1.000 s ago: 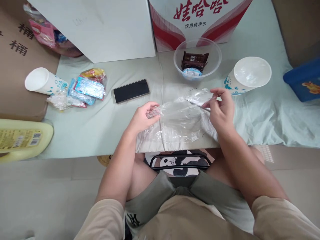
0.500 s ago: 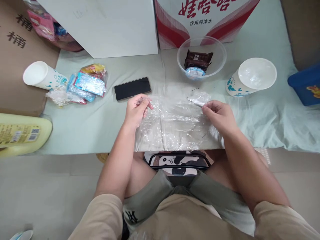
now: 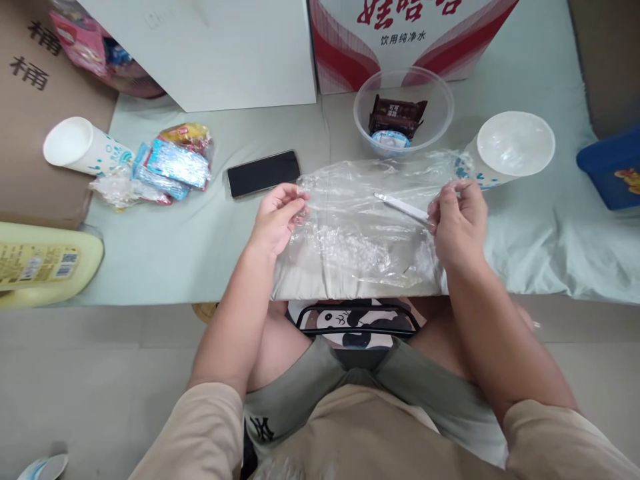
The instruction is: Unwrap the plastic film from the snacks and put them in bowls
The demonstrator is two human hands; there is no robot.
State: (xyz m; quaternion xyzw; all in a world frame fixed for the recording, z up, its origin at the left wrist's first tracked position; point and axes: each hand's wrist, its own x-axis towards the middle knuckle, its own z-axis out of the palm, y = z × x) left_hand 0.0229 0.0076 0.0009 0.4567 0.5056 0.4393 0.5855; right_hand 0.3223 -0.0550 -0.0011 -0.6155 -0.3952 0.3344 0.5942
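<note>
A crinkled sheet of clear plastic film stretches between my two hands above the table's front edge. At its left, my left hand is closed in a pinch on the film. My right hand pinches the other side, just in front of a large paper cup. A slim white-silver tool, its kind unclear, reaches from the middle of the film to my right fingers; I cannot tell whether they grip it too. Behind the film, a clear plastic bowl holds brown snack packets and a blue-white packet.
A phone lies left of the film. Farther left are a tipped paper cup, wrapped packets and a yellow jug. A white box and a red-white carton stand behind; a blue container is at right.
My right hand has moved right and slightly up, spreading the film wider toward the paper cup. The film now spans above and around the slim tool. My left hand has barely moved.
</note>
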